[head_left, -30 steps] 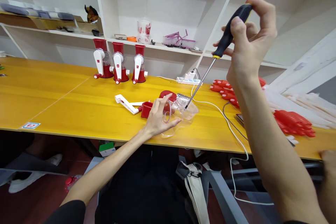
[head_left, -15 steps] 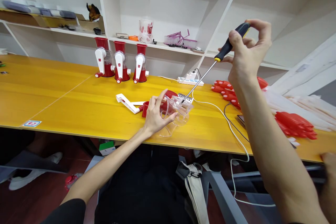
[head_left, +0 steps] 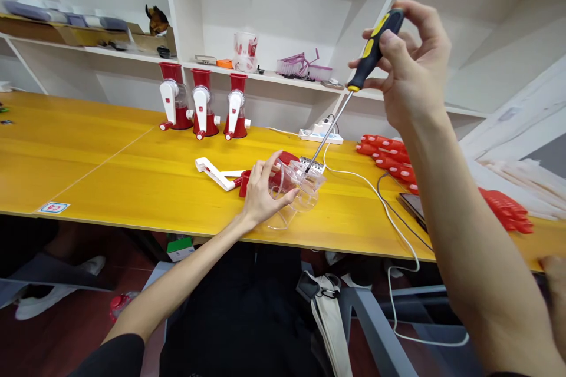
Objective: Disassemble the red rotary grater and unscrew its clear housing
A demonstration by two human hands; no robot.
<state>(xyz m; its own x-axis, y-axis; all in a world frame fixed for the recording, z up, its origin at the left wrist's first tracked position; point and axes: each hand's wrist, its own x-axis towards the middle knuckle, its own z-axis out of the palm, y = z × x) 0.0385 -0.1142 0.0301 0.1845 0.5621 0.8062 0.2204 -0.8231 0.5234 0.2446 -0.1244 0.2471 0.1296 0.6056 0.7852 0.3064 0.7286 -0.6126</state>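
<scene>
A clear plastic grater housing [head_left: 304, 195] lies on its side near the table's front edge, with my left hand [head_left: 263, 195] gripping it, thumb and fingers on either side. My right hand [head_left: 413, 68] is wrapped around the dark handle of a screwdriver [head_left: 370, 54], raised high. The steel shaft slants down and left, its tip inside the housing's upper opening; what it meets there is too small to make out. Beside my left hand lie a white crank handle [head_left: 217, 175] and a red plastic part [head_left: 244, 184]. Another red piece [head_left: 288, 158] shows behind the housing.
Assembled red-and-white rotary graters [head_left: 201, 105] stand at the back. A power strip [head_left: 321, 135] with a white cable [head_left: 367, 177] lies behind the housing. Red handles [head_left: 389, 156] and a phone [head_left: 413, 209] are to the right. A person's hand [head_left: 555, 274] shows at the right edge.
My right hand has moved up and left, turning the screwdriver handle so more yellow shows and the shaft stands steeper. The tip stays in the housing; my left hand holds still.
</scene>
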